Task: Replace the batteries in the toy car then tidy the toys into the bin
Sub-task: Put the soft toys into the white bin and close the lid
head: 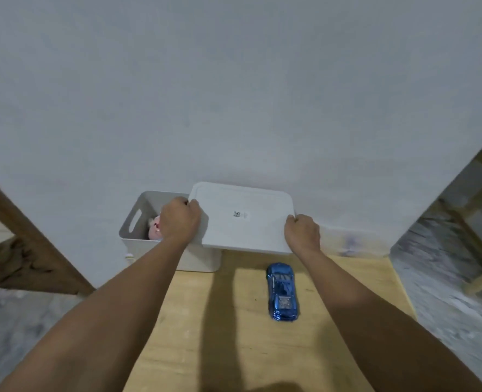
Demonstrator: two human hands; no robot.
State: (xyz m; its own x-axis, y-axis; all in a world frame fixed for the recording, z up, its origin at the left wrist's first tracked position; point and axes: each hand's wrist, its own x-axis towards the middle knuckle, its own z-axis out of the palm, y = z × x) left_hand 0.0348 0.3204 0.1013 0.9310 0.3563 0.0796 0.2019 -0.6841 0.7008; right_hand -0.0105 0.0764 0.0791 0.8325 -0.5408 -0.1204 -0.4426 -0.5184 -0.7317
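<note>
Both hands, left hand (179, 219) and right hand (302, 233), each grip curled around an end of the white lid (242, 219), held offset over the open bin (138, 222). The blue toy car (281, 291) lies on the bench (234, 335); closing now would strand it outside.

We see a matt white plastic lid (245, 219) with a small paper label (239, 214), above a matt pale plastic bin (138, 219). The toy car (282, 291) has a glossy, mirror-like blue finish. The table (234, 335) looks like smooth, light wood. The wall (234, 94) is matt and plain.
</note>
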